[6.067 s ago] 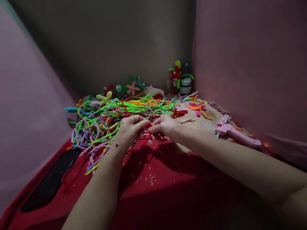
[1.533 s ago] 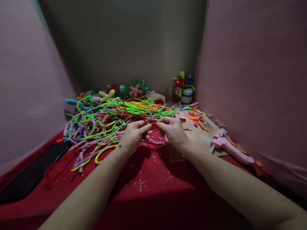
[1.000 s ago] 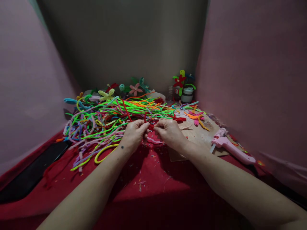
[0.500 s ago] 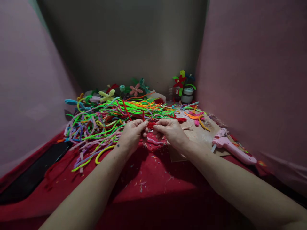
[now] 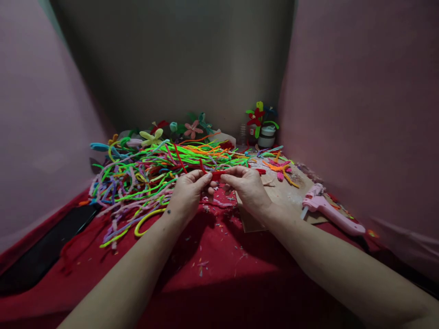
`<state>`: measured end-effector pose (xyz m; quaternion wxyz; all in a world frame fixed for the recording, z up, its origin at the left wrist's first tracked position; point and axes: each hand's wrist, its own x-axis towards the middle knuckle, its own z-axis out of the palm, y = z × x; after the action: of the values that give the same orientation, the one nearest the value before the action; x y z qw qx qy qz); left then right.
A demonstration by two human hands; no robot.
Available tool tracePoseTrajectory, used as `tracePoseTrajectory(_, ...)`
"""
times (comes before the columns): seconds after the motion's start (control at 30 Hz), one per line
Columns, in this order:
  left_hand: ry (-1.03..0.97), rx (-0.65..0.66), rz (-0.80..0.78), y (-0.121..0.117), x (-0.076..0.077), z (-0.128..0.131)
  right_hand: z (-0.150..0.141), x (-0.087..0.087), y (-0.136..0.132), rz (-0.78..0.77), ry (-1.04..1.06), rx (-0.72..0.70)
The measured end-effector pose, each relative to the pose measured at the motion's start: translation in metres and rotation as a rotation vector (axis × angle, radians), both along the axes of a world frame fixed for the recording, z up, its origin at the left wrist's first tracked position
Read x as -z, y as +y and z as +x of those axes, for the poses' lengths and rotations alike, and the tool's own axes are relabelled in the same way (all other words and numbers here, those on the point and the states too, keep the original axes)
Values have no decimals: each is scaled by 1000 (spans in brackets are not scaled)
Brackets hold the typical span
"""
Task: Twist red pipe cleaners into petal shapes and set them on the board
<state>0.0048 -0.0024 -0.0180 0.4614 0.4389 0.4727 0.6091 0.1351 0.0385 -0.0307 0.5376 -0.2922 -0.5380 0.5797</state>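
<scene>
One red fuzzy strip (image 5: 216, 175) stretches above the middle of the counter (image 5: 219, 256): your left hand (image 5: 192, 187) pinches its left end, and your right hand (image 5: 248, 185) seems clamped on the other, though its very tips are hidden. It looks only partly worked, a short straight length with its shaping unfinished, as far as can be judged. Already made up toward the far edge are a yellow flower (image 5: 151, 137) and a pink flower (image 5: 193, 130). Plenty remains unused in your heap of stems (image 5: 151, 167), while your glue gun (image 5: 329, 211) lies untouched near the right edge.
</scene>
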Motion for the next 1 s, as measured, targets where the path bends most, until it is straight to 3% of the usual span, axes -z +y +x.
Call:
tracePoseTrajectory(0.27, 49, 41, -55, 2, 2, -1, 5, -3, 0, 39, -54, 17)
tracePoseTrajectory(0.47, -71, 96, -61, 2, 1, -2, -1, 1, 0, -26, 105, -115)
tracePoseTrajectory(0.67, -47, 98, -69, -1, -2, -1, -2, 5, 5, -104, 193, -90)
tracePoseTrajectory(0.77, -41, 88, -71, -1, -2, 1, -2, 7, 7, -156, 255, -156)
tracePoseTrajectory(0.87, -36, 89, -59, -1, -2, 3, -3, 7, 4, -166, 245, -229)
tracePoseTrajectory(1.0, 30, 104, -29, -2, -1, 3, -3, 2, 0, -192, 204, -176)
